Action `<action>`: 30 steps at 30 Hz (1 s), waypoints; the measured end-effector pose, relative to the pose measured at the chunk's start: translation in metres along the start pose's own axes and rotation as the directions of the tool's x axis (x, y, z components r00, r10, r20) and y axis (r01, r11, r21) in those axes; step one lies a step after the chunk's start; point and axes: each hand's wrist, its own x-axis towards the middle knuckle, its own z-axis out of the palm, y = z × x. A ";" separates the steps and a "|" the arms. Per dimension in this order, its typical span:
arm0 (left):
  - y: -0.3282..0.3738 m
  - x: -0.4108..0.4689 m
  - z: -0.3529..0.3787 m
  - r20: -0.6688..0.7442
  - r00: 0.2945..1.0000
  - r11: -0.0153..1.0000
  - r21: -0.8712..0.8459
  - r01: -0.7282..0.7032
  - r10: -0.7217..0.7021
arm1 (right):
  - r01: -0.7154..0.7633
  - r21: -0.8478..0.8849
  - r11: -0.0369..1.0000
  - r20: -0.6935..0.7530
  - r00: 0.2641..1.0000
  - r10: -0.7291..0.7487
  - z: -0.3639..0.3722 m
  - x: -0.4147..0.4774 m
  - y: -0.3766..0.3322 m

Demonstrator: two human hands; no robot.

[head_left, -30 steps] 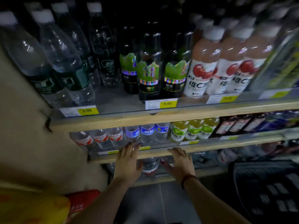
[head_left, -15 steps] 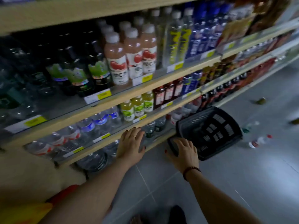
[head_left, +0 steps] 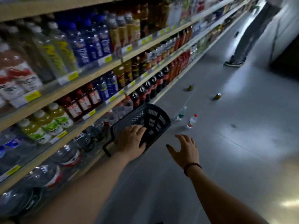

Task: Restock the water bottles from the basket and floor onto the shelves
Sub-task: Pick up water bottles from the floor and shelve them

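A shopper's view swings right, away from the low shelves where both hands lay on the edge a second ago, and down the dim aisle toward the stock not yet put away. The left hand now rests on the dark plastic basket, which lies tipped on its side against the bottom shelf, its mouth turned away so that any contents cannot be made out; the fingers lie nearly straight across its slotted wall and grip nothing that can be seen. The right hand, well apart from the left, hovers above the grey floor with fingers spread and empty. Just beyond the basket stand two small water bottles, a green-labelled bottle and a red-capped bottle, with two cans farther along the aisle. The shift suggests shelving has paused and collecting begins, the floor bottles being the likeliest next pick. At far right, another person's legs stand in the aisle.
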 end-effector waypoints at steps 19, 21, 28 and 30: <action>0.169 0.262 0.078 0.186 0.956 0.972 -0.105 -0.210 0.227 | -0.233 0.037 0.972 -0.164 0.958 0.236 -0.114 0.152 0.201; 0.177 0.293 0.083 0.209 0.949 0.971 -0.101 -0.218 0.235 | -0.242 0.038 0.970 -0.173 0.954 0.245 -0.126 0.176 0.215; 0.216 0.374 0.104 0.250 0.950 0.980 -0.108 -0.164 0.187 | -0.242 0.070 0.968 -0.137 0.959 0.250 -0.155 0.251 0.272; 0.229 0.397 0.113 0.256 0.955 0.986 -0.109 -0.128 0.152 | -0.209 0.069 0.975 -0.125 0.968 0.217 -0.164 0.278 0.293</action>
